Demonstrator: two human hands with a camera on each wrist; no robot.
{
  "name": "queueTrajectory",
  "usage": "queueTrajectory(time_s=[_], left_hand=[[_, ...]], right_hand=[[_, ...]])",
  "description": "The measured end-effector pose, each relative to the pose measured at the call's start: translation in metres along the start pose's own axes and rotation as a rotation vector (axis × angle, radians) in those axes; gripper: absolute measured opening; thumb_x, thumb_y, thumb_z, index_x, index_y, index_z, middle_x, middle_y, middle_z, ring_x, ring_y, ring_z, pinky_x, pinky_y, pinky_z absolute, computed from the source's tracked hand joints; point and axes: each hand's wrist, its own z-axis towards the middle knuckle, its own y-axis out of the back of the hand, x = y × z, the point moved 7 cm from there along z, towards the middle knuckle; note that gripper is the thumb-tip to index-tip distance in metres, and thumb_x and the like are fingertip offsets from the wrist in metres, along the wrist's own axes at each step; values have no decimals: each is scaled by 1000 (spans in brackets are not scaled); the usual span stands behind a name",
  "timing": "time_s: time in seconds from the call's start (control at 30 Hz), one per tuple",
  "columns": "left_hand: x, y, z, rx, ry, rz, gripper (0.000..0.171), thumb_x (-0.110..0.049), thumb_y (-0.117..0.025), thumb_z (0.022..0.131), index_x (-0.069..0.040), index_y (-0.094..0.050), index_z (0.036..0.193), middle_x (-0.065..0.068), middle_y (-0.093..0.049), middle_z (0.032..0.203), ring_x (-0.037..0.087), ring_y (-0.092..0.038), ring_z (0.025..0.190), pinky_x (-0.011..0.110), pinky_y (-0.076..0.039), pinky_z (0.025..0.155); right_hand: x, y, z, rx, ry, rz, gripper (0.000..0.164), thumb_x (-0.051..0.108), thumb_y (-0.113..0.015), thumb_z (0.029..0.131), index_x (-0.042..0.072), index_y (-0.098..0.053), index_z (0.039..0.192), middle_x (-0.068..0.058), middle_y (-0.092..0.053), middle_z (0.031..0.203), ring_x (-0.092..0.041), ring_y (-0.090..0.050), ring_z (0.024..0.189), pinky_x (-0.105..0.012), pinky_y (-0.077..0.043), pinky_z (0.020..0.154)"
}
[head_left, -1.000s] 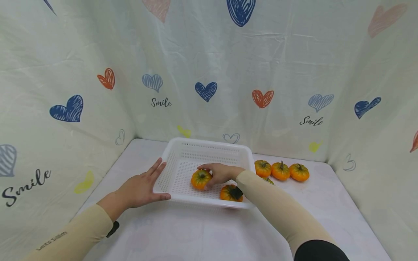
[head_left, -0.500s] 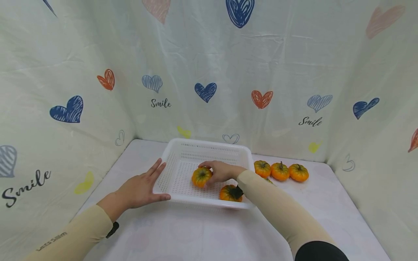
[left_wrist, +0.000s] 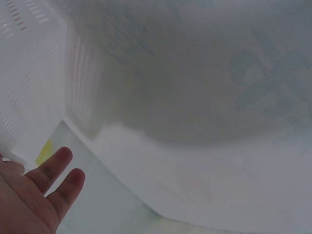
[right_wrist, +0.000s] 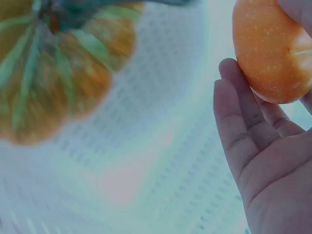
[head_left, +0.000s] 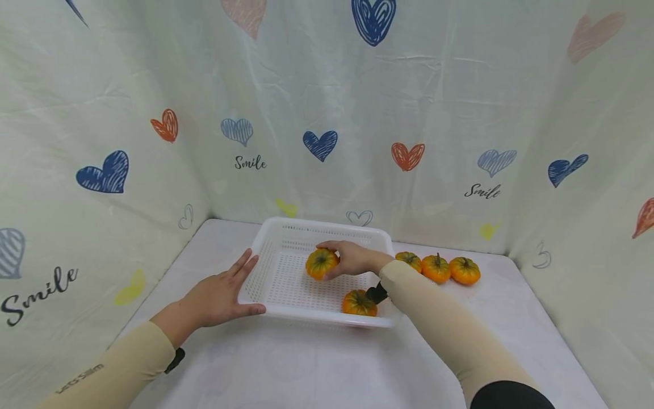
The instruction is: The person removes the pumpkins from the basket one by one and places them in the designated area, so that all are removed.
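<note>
My right hand point(head_left: 352, 258) grips a small orange pumpkin point(head_left: 322, 263) with green streaks, over the inside of a white perforated plastic basket point(head_left: 329, 321). In the right wrist view the held pumpkin point(right_wrist: 273, 53) shows its smooth orange side between fingers and thumb. Another pumpkin point(head_left: 359, 303) sits in the basket's front right part, under my right wrist; it looms large and blurred in the right wrist view. At the basket's left end, my left hand point(head_left: 219, 296) rests against the rim with its fingers spread. The left wrist view shows those fingers point(left_wrist: 51, 168) beside the basket's slotted wall.
Several pumpkins point(head_left: 436, 267) stand in a group on the white table point(head_left: 317, 363), right of the basket, partly behind my right forearm. A white curtain point(head_left: 439, 102) printed with hearts encloses the table at the back and sides.
My right hand has moved up and slightly right with the pumpkin, away from the basket's floor. The left hand stays at the rim.
</note>
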Motion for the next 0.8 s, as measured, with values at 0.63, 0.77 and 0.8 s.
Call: queueTrajectory(time_s=[0.63,0.77,0.8], left_hand=[[0,0,0,-7,-9,0,119,-87,-48,78,-4,-19,158,18,-13,164,43,-57,120,54,-50,89],[-1,2,-1,-2,-8,-2,119,-87,-47,78,-3,-18,158,18,-13,164,43,-56,121,54,-50,89],[-1,2,-1,-1,-7,-2,120,-87,-47,78,-4,-18,158,18,-13,164,43,-56,121,54,-50,89]], right_hand=[[-2,71,-69,-186,23,182,83,27,-80,86,21,-35,156,-10,-47,144,-28,-58,114,-37,-52,91],[-8,82,-89,-232,22,213,85,27,-79,88,23,-30,158,-12,-41,150,-31,-61,111,-39,-53,91],[-10,84,-94,-245,24,214,85,27,-78,89,22,-29,158,-12,-41,149,-31,-62,110,-39,-53,91]])
